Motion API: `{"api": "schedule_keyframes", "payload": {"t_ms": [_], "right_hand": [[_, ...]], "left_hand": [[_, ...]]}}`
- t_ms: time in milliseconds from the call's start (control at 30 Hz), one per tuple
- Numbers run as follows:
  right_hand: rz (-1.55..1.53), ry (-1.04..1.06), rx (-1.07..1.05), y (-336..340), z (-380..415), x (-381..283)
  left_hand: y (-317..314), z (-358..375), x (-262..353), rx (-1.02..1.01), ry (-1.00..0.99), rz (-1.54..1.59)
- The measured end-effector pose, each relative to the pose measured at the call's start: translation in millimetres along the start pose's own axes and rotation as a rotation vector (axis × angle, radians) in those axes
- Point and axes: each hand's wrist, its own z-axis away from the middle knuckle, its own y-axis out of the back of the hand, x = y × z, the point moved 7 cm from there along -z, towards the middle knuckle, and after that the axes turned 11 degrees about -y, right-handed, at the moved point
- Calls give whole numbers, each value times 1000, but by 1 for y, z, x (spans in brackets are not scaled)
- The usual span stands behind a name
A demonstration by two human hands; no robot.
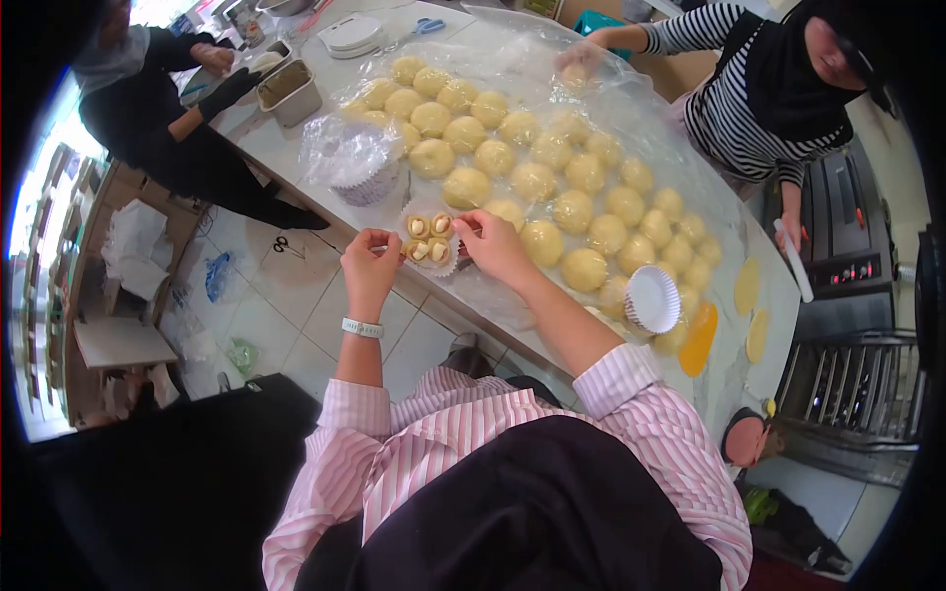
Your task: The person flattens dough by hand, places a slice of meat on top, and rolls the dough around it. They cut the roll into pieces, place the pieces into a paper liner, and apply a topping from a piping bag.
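Note:
A white pleated paper baking cup (pixel 436 268) is at the table's near edge, flattened outward. Several small rolled dough pieces (pixel 418 228) with pale filling sit close together in it. My left hand (pixel 369 264), fingers pinched together, grips the cup's left edge. On the opposite side, my right hand (pixel 493 248) has its fingertips closed on the cup's right edge beside the dough. Just behind the cup stands a stack of paper baking cups (pixel 367 185), partly covered by a clear plastic bag (pixel 345 143).
Many round dough balls (pixel 533 181) lie under clear plastic sheeting on the table. Near my right forearm are a single paper cup (pixel 652 298) and an orange scraper (pixel 699 340). One co-worker (pixel 729 94) holds a rolling pin (pixel 793 261); another (pixel 148 108) stands by metal tins (pixel 290 94).

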Motion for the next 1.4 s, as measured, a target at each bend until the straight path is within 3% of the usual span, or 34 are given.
{"api": "schedule_keyframes", "payload": {"t_ms": [100, 200, 267, 333, 400, 467, 533, 633, 733, 767, 867, 900, 1000, 1067, 1133, 1200, 1300, 1367, 1400], "right_hand": [[147, -15, 79, 2, 12, -14], [40, 189, 240, 23, 43, -25], [-291, 280, 292, 39, 71, -39], [-741, 309, 58, 40, 88, -51], [-957, 270, -222, 33, 107, -62], [-1077, 359, -432, 28, 121, -74], [-1084, 439, -493, 42, 135, -74], [-1042, 394, -402, 69, 173, -53], [-970, 326, -290, 87, 199, -14], [-921, 311, -253, 94, 210, -6], [-935, 178, -142, 120, 249, 3], [-964, 118, -106, 129, 264, 7], [-691, -18, -96, 169, 302, 50], [-444, -213, 361, 238, 326, 104], [-59, -455, 609, 309, 359, 120], [514, -178, 813, 367, 380, 116], [720, -50, 901, 430, 411, 110], [601, -113, 713, 474, 414, 115], [546, -145, 616, 488, 418, 113]], "left_hand": [[3, -14, -20, -14, -33, -47], [13, -11, -4, 15, -183, -32], [4, 3, 28, -125, -170, 214], [-42, 26, 70, -443, -81, 516], [-90, 62, 107, -795, 25, 753], [-121, 65, 75, -920, -290, 673], [-146, 66, 73, -991, -479, 634], [-167, 77, 97, -1050, -549, 538], [-183, 105, 136, -1096, -527, 359], [-188, 118, 146, -1126, -270, 478], [-199, 128, 153, -1099, -77, 586], [-199, 121, 158, -991, -121, 552], [-196, 92, 179, -705, -262, 544], [-185, 89, 194, -573, -364, 652], [-189, 118, 213, -593, -461, 653], [-208, 157, 229, -641, -493, 636], [-263, 227, 253, -749, -401, 563], [-299, 262, 266, -825, -346, 564], [-315, 277, 272, -866, -424, 488]]}}
